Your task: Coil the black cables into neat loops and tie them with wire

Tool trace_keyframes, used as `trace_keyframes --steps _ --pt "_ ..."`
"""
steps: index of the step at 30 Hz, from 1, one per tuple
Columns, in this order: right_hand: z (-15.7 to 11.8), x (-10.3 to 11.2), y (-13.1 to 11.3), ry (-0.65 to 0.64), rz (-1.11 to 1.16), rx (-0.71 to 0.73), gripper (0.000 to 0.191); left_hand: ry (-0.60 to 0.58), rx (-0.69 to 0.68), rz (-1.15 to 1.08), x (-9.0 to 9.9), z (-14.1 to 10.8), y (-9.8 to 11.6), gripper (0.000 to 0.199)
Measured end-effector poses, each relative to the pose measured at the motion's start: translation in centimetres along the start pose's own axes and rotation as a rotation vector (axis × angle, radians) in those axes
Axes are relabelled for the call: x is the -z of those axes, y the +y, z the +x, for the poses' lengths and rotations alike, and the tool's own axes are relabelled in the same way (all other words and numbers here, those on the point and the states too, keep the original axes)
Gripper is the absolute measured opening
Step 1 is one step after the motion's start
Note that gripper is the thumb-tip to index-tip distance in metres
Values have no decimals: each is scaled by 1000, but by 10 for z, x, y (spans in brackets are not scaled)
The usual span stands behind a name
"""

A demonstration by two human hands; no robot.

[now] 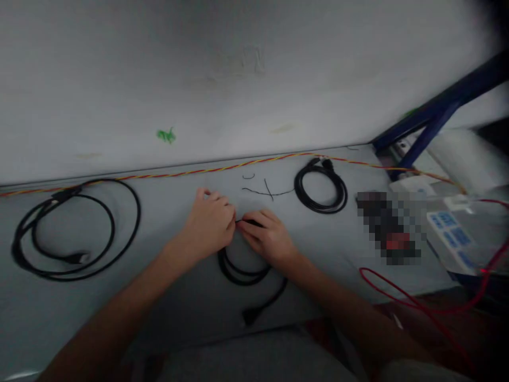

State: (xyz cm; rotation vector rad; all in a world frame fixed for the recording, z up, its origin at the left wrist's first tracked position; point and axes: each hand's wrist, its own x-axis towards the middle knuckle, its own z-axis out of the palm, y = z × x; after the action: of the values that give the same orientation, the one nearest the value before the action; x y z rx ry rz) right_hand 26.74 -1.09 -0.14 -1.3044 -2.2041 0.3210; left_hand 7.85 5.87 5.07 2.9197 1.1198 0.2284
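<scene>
A coiled black cable lies on the grey table between my forearms, its upper part hidden under my hands. One connector end trails toward the table's front edge. My left hand is closed at the coil's top, fingers pinched on something thin and dark. Close beside it, almost touching, my right hand is closed on a black piece at the same spot, probably part of the cable. Thin black ties lie just behind my hands.
A loose black cable coil lies at left, a neat one at right. A twisted red-yellow wire runs along the white wall. At right are a pixelated dark object, a red cable, a labelled box and blue frame.
</scene>
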Motion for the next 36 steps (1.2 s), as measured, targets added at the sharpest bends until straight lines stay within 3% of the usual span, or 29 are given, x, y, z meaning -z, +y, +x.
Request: trace_keyframes --steps 8,13,16,19,24,28,30,33,36 --pt "0 -2 -1 12 43 -48 20 293 355 -54 -19 -36 48 17" --pt "-1 -5 3 64 73 -21 19 323 428 -35 -23 -43 62 17" --pt "-1 -6 4 98 93 -3 18 324 377 -9 -23 -50 63 17" --pt "-1 -7 4 105 105 -3 19 279 239 67 -23 -60 59 16" --pt "-1 -7 4 96 142 -21 24 91 73 223 -18 -66 58 31" --pt "-2 -8 4 98 163 -15 26 3 20 233 -11 -61 68 29" --pt "-3 -8 5 102 166 -17 28 4 0 218 -6 -62 69 31" --pt "-2 -8 5 101 163 -24 30 98 -13 162 2 -67 60 35" --pt "-2 -6 5 87 159 -24 33 202 84 -2 3 -72 40 27"
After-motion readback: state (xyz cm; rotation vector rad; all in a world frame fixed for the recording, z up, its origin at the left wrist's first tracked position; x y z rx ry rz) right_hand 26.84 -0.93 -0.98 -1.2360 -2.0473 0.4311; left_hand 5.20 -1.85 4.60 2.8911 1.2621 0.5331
